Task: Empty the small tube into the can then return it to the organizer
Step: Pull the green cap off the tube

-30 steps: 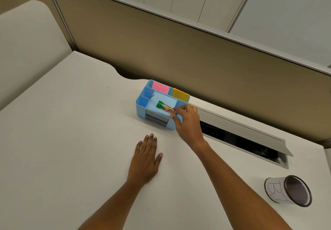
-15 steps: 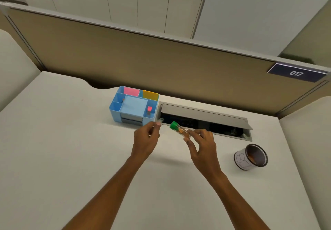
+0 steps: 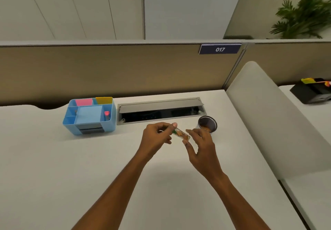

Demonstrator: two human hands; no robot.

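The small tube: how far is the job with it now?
Done: the small tube is out of the blue organizer. In hand: the right hand holds its body, the left hand grips the green-capped end; orange contents remain inside. Left: uncapping, emptying into the can, returning it.

I see my left hand point(image 3: 157, 136) and right hand point(image 3: 202, 145) both pinching a small clear tube point(image 3: 180, 134) with orange contents above the white desk point(image 3: 71, 167); its green cap seems covered by left fingers. The dark-rimmed can point(image 3: 207, 123) sits just beyond, the light-blue plastic organizer point(image 3: 89, 116) well left.
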